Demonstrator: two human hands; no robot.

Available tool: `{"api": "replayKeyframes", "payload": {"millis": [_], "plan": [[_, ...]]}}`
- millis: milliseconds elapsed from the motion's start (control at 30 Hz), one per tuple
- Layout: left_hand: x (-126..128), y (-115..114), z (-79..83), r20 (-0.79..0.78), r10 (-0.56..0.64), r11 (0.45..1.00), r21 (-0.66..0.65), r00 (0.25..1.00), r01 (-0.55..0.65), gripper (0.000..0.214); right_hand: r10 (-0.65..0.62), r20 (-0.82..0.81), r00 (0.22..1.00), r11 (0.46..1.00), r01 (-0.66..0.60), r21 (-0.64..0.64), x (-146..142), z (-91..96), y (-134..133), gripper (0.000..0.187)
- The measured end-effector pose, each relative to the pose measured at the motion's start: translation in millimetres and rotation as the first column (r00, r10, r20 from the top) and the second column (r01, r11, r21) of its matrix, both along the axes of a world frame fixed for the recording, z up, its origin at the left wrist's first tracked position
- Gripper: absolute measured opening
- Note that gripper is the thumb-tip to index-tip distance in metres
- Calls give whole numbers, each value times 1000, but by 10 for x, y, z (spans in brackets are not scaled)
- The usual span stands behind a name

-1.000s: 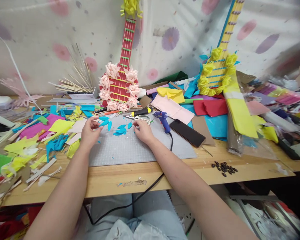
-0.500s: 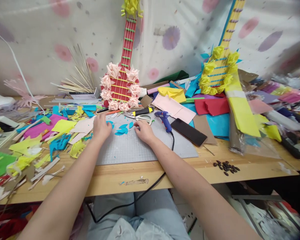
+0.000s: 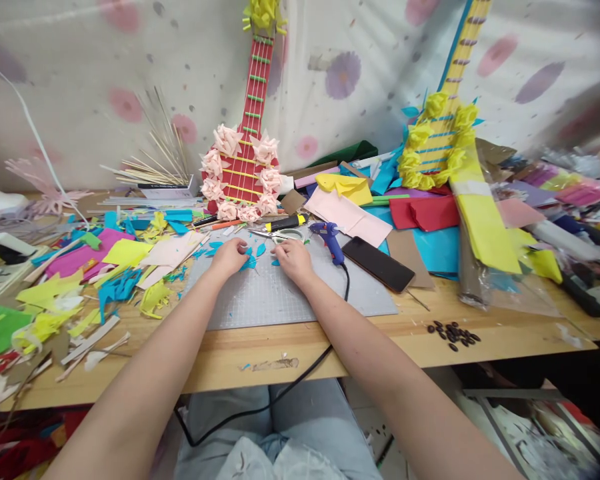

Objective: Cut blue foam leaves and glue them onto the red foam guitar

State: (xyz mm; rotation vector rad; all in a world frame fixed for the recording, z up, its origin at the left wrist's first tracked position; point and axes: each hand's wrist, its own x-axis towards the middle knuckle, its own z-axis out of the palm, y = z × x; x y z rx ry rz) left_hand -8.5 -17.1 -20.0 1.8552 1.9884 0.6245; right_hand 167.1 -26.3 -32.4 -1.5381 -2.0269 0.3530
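Tabletop lit by soft, fairly even light, deep shadow pooled below it at right, forearms stretched toward lower corners by wide-angle distortion, fingers slightly blurred.

floral sheet behind wooden table

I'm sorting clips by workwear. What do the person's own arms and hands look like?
The left hand and right hand wear no gloves. The left forearm and right forearm are bare: no sleeve, watch or bracelet shows. Rings would be too small to make out.
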Motion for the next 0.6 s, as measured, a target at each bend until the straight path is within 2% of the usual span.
{"api": "replayKeyframes", "payload": {"millis": [167, 367, 500, 600], "plan": [[-10, 17, 85, -64, 9, 996, -84, 998, -14, 26, -13, -33, 999, 1000, 14, 15, -6, -19, 3, 44], [-15, 30, 100, -130, -28, 999, 37, 991, 34, 20, -18, 6, 1000, 999, 17, 29, -7, -26, 1, 35], [-21, 30, 134, -175, -127, 992, 4, 976, 129, 13, -64, -16, 998, 997, 63, -32, -8, 24, -18, 42], [-93, -39, 153, -197, -168, 986, -48, 966, 161, 19, -55, -66, 996, 997, 52, -55, -11, 43, -32, 46]]}}
